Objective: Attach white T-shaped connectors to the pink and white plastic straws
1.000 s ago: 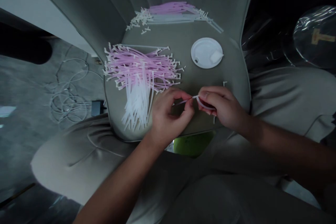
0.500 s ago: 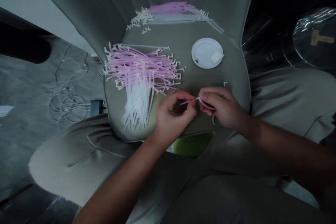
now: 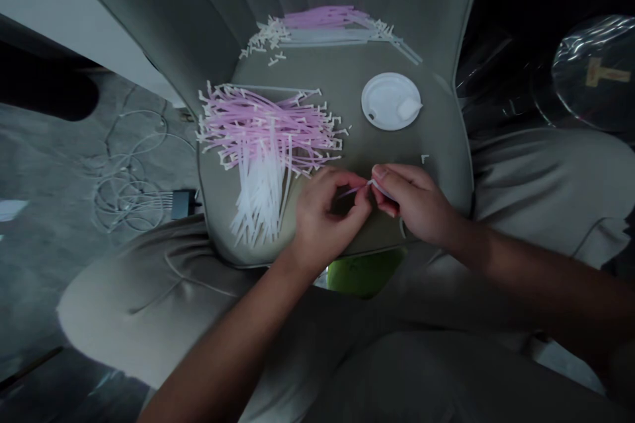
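The left hand (image 3: 322,225) and right hand (image 3: 414,201) grip tight — pinching a thin plastic straw (image 3: 353,191) — just beside the big pink straw pile (image 3: 268,135).

A padded grey-beige seat (image 3: 423,120) with a pleated back fills the middle of the dim view. Left of it, bare grey concrete floor (image 3: 44,158) carries looped white cables (image 3: 126,195) and a black connector block (image 3: 182,204). A pale wall panel (image 3: 84,20) rises beyond it, while darkness and clear crumpled plastic (image 3: 595,73) lie right.
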### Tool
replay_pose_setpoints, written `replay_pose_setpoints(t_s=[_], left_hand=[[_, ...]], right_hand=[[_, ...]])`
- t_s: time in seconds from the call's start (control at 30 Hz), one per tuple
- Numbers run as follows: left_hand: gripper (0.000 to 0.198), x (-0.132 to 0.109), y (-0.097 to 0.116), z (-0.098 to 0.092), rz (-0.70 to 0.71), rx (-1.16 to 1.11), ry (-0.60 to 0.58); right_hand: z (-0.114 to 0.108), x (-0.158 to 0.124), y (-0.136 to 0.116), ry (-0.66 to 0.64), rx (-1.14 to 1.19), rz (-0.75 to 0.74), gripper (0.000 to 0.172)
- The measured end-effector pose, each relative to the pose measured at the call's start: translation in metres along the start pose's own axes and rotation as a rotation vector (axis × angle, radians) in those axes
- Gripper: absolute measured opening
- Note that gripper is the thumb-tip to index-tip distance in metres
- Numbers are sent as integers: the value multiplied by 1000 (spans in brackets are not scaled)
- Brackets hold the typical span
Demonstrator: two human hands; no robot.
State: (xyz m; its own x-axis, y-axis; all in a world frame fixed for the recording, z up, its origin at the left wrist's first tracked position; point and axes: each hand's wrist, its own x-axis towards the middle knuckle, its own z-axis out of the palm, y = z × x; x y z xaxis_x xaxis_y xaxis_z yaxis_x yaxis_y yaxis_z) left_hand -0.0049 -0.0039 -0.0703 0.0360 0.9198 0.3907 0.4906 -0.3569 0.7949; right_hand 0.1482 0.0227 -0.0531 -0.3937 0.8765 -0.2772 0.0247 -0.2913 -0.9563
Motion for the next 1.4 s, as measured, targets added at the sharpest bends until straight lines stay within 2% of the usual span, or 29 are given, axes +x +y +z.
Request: replay_pose_setpoints(t_s=[0.8, 1.07, 1.23, 1.4], left_hand=[[12, -4, -4, 8, -39, -118, 30], [1, 0, -15, 12, -156, -132, -63], [6, 3, -12, 5, -133, -71, -98], [13, -1, -13, 0, -50, -15, -151]], right_hand=[[-3, -1, 0, -98, 12, -5, 36], [-12, 10, 1, -102, -57, 34, 41], [-15, 15, 1, -145, -47, 83, 39], [-22, 12, 0, -238, -202, 101, 33]])
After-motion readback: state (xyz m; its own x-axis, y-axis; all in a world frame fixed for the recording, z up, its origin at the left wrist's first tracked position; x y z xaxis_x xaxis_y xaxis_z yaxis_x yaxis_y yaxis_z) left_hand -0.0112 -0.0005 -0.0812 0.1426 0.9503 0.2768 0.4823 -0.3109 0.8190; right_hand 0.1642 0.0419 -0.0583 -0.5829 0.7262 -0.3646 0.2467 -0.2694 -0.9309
